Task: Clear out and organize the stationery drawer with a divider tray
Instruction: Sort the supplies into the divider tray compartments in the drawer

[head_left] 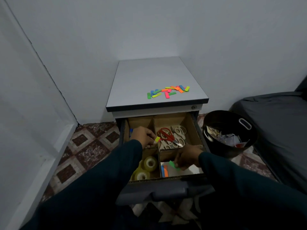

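I see a small grey-topped pedestal cabinet (149,83) standing in the corner against pale walls, on a patterned tiled floor. Its top drawer (198,130) is pulled open toward me and holds a brown cardboard divider tray (187,123) split into four compartments. To the right of the drawer stands a round black bin (221,146) with white handles, holding scraps of paper and plastic. On the cabinet top, near its front right edge, lies a loose scatter of small coloured sticky tabs (168,91) in green, blue, orange, pink and yellow.

In the tray's far right compartment I see a pile of beige-handled scissors (178,131) with a red-handled pair of scissors (166,134) on top. The near left compartment holds yellowish clear tape rolls (147,168). The near right compartment has a pale floor with a blue and an orange tab (164,171) lying side by side at its left edge.

My left hand (143,136) hovers over the divider between the far compartments, its fingers pinching a yellow tab (157,139). My right hand (187,157) reaches down into the near right compartment, fingertips pinching a green tab (172,164) just above the floor there.
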